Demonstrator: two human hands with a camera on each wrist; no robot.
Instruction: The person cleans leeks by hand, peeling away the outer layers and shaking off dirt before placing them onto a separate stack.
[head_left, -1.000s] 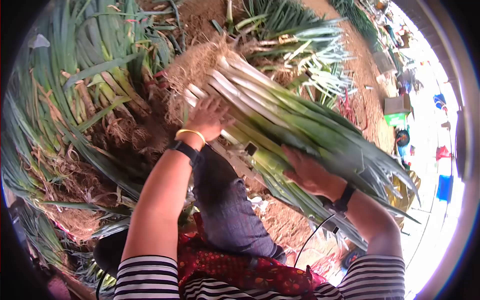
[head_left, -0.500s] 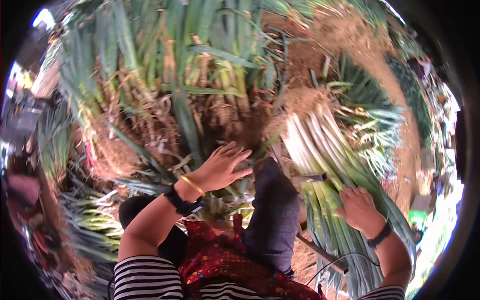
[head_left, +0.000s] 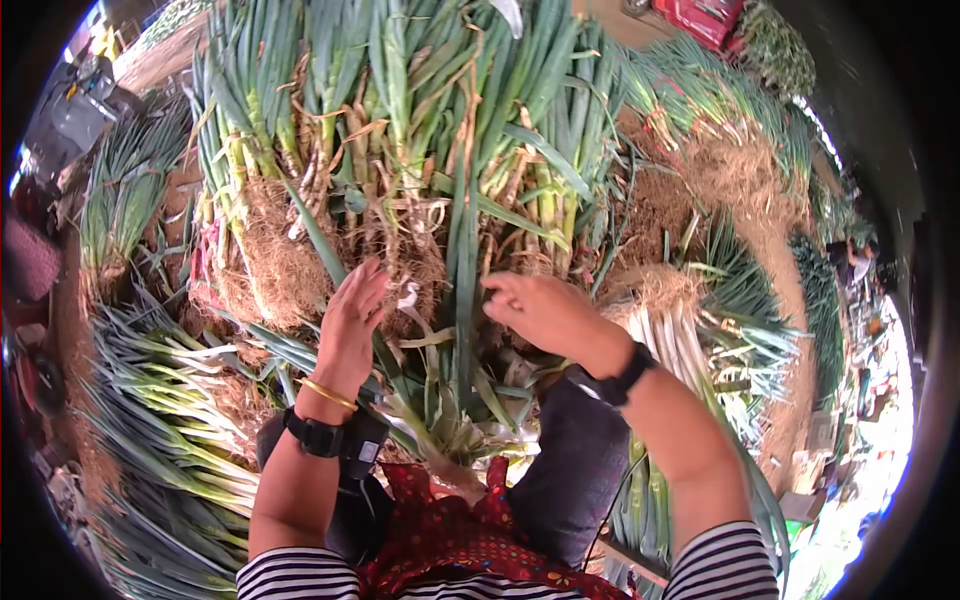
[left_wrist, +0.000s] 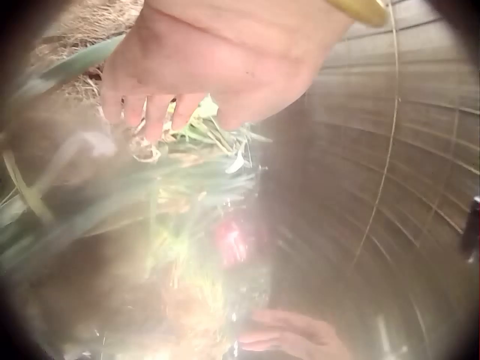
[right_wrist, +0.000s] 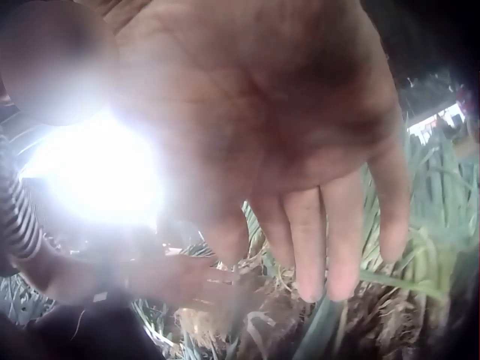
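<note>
The left hand [head_left: 352, 335] is held over the roots of the upright leeks [head_left: 400, 130], fingers extended forward. To its right the right hand [head_left: 540, 308] reaches inward over the same roots, its fingers pointing left. A long green leaf [head_left: 466, 290] hangs down between the two hands. In the right wrist view the right hand [right_wrist: 300, 150] shows its palm, with straight fingers and nothing held. The left wrist view has the left hand [left_wrist: 202, 75] from close up, fingers pointing down over blurred leaves.
A white-stemmed leek bundle [head_left: 680, 345] lies at the right beside the knee. Loose leeks [head_left: 190, 400] lie at the left, with a root-ended bundle [head_left: 735, 165] at the back right. A red vehicle part [head_left: 700, 20] stands at the far back.
The right hand has left the white-stemmed bundle and moved left toward the upright leeks. The left hand has come off that bundle and moved left too. The head view has turned left.
</note>
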